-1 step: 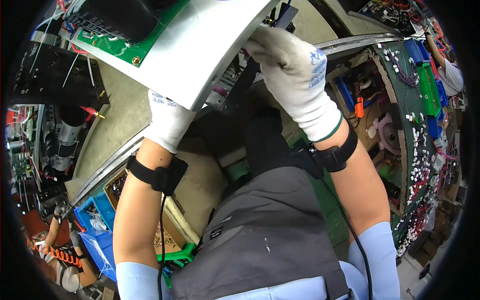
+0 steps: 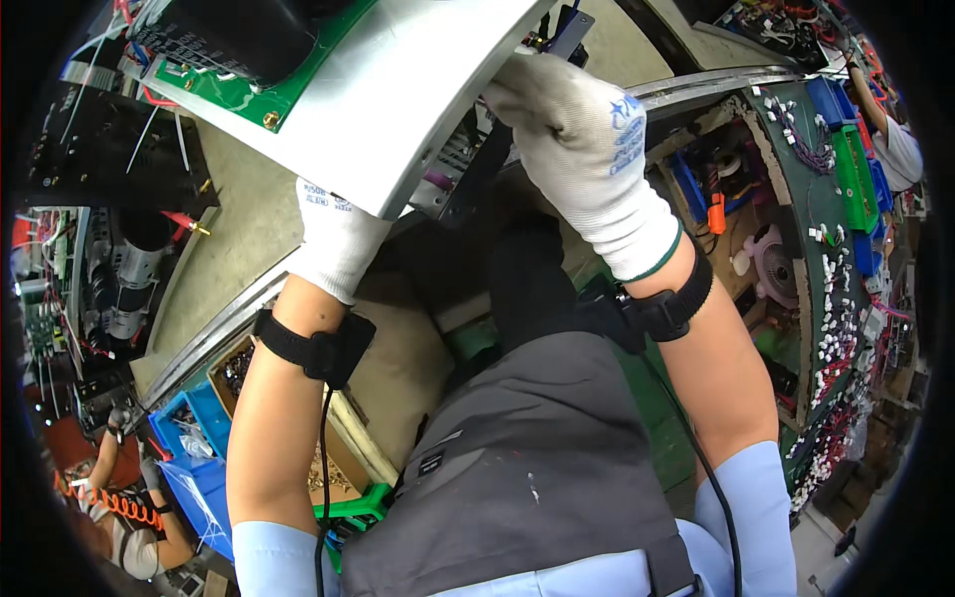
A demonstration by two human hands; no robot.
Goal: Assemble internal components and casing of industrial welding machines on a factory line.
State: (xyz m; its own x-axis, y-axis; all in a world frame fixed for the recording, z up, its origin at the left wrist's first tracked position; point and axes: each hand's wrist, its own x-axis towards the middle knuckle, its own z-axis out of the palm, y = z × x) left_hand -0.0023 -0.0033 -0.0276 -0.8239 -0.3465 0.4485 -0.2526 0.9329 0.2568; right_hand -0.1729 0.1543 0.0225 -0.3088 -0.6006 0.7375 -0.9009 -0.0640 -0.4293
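Note:
A white-grey metal panel [image 2: 398, 95] with a bent side edge lies tilted at the top. On it sits a green circuit board [image 2: 284, 104] carrying a large black cylinder [image 2: 229, 35]. My left hand [image 2: 338, 234], in a white knit glove, reaches under the panel's near corner; its fingers are hidden there. At the panel's right edge is my right hand [image 2: 577, 129], gloved too, with its fingers curled in. Whatever its fingertips hold is hidden. Below the edge, between my hands, metal parts with a purplish piece [image 2: 438, 179] show in shadow.
Black units with wires and a red-sleeved cable [image 2: 179, 221] stand at left. Blue bins [image 2: 194, 423] are lower left, near a co-worker [image 2: 129, 497]. At right are an orange-handled tool [image 2: 715, 214], a pink fan [image 2: 771, 264], a green bin [image 2: 854, 184], many wire connectors [image 2: 831, 338] and another person [image 2: 900, 154].
My right hand has shifted very slightly to the left along the panel's edge. Otherwise the scene looks the same.

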